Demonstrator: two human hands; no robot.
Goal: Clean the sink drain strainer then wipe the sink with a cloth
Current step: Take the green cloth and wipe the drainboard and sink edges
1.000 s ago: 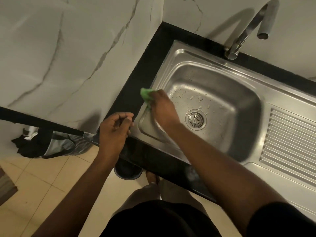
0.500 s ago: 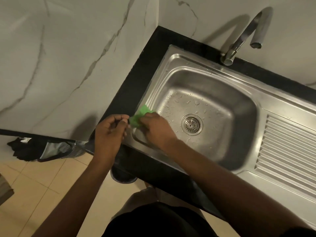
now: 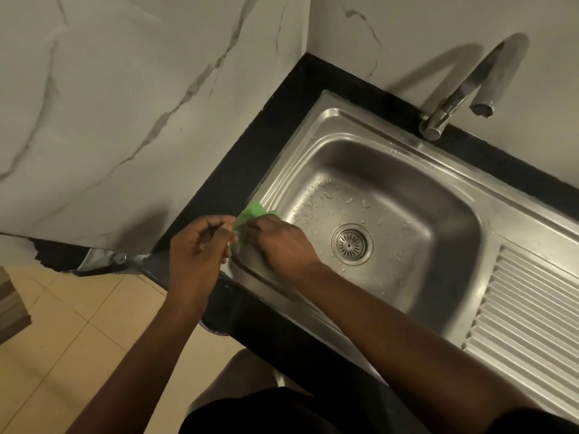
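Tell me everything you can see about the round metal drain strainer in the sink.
The round metal drain strainer looks like shiny steel: a flat rim around a dished centre with radial slots and a small middle stud. It sits level in the floor of the steel sink basin, water droplets scattered around it. Nothing touches it; the right hand is beside it, apart.

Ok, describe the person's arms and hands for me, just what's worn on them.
Both forearms are bare. The left hand and right hand wear no gloves; no ring, watch or bracelet shows. A black sleeve covers the right upper arm at the lower right corner; no sleeve shows on the left arm.
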